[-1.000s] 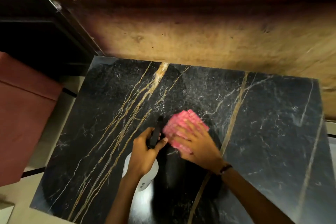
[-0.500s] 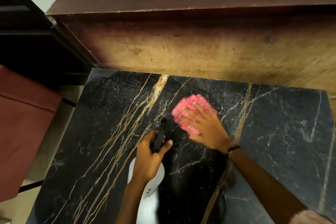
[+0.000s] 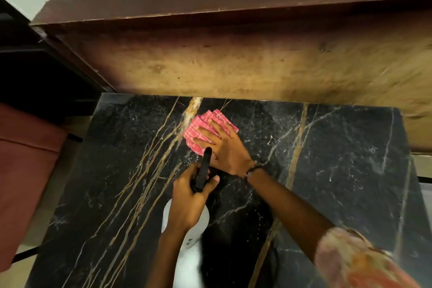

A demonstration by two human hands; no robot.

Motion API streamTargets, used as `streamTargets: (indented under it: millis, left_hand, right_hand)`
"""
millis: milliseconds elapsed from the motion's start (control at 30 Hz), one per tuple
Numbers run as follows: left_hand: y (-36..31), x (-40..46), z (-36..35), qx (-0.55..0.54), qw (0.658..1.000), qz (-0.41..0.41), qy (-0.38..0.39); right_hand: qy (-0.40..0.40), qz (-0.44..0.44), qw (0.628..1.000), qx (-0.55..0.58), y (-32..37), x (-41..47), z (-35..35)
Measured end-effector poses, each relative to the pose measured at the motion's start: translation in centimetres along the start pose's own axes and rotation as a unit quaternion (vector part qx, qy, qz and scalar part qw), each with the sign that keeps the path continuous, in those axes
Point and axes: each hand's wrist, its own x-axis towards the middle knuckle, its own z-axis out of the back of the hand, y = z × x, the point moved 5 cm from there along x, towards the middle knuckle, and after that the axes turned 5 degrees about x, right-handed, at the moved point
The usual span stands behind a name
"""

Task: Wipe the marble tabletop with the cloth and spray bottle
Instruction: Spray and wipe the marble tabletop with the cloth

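Right hand (image 3: pixel 225 147) pressed flat, fingers spread, on the pink cloth (image 3: pixel 205 128) near the tabletop's (image 3: pixel 339 170) far edge; left hand (image 3: pixel 190 199) clamped around the spray bottle (image 3: pixel 203 172).

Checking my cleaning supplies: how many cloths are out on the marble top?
1: the pink cloth lies near the tabletop's far edge, pressed flat under the right hand. None other shows.

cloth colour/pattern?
Pink-red cloth with a fine pale grid check, under the right hand; head view.
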Motion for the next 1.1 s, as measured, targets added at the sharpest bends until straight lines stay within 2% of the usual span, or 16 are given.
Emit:
streamTargets:
  millis: [67, 167, 267, 367, 433, 533, 633, 700, 733, 800, 933, 1100]
  left_hand:
    - [-0.2, 0.0, -0.9, -0.019, 1.0, 0.005, 0.012]
    - [-0.4, -0.1, -1.9, -0.029, 0.999, 0.005, 0.026]
    - [-0.8, -0.4, -2.9, -0.028, 0.999, -0.001, 0.043]
    - [-1.1, -0.9, -3.6, -0.022, 0.998, -0.005, 0.051]
    - [-1.2, -1.1, -4.0, -0.017, 0.998, -0.007, 0.055]
    - [-1.4, -1.4, -4.5, -0.001, 0.998, -0.012, 0.059]
    - [-1.7, -1.8, -5.3, 0.002, 0.998, -0.019, 0.059]
    - [-2.0, -2.1, -5.8, -0.015, 0.998, -0.021, 0.063]
    - [-2.0, -2.2, -6.1, -0.021, 0.997, -0.023, 0.066]
    - [-2.1, -2.5, -6.4, -0.025, 0.997, -0.025, 0.073]
    - [-1.7, -2.9, -7.1, -0.017, 0.996, -0.021, 0.08]
    - [-1.9, -3.6, -8.4, -0.005, 0.995, -0.024, 0.099]
  right_hand:
    - [-0.017, -0.036, 0.999, -0.027, -3.8, -4.3, 1.3]
    - [-0.051, -0.175, 0.982, -0.048, -11.5, -10.7, 4.2]
    - [-0.046, -0.334, 0.94, -0.047, -17.8, -14.8, 6.4]
    - [-0.078, -0.431, 0.899, -0.017, -18.9, -13.3, 6.5]
    - [-0.074, -0.418, 0.905, -0.01, -16.8, -10.3, 5.7]
    - [-0.05, -0.306, 0.951, -0.005, -11.2, -6.8, 4.0]
    - [-0.022, -0.172, 0.985, 0.005, -6.4, -7.1, 2.4]
    - [-0.002, -0.085, 0.996, -0.031, -6.4, -9.0, 2.5]
    - [-0.005, -0.072, 0.996, -0.05, -7.7, -9.9, 3.1]
    - [-0.028, -0.124, 0.99, -0.054, -12.0, -11.6, 4.6]
    - [-0.049, -0.317, 0.947, -0.035, -20.0, -17.1, 7.6]
    - [-0.084, -0.471, 0.878, -0.018, -21.9, -25.3, 8.6]
